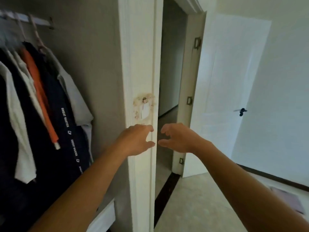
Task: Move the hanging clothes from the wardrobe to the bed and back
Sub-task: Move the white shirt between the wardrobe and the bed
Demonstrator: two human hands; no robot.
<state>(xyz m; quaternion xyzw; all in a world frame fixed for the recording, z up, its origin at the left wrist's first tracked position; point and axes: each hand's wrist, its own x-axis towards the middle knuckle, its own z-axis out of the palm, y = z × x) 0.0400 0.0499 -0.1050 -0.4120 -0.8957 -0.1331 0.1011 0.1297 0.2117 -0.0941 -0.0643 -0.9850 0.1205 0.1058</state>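
Your left hand (136, 139) and right hand (177, 138): both empty, fingers loosely spread, raised beside the hanging clothes (38, 104) in the wardrobe (93, 64).

left hand (135, 139): reaching forward in front of the white wardrobe edge (142, 64), fingers spread and loosely bent, nothing in it
right hand (178, 138): just right of the left one, fingers curled like a claw, holding nothing
hanging clothes (33, 101): far left on the rail (25, 18); dark, white and orange garments packed together, a bit blurred
door (234, 91): white, swung open on the right, dark handle (241, 111)
doorway (170, 67): dim, between wardrobe edge and door
floor (200, 206): pale
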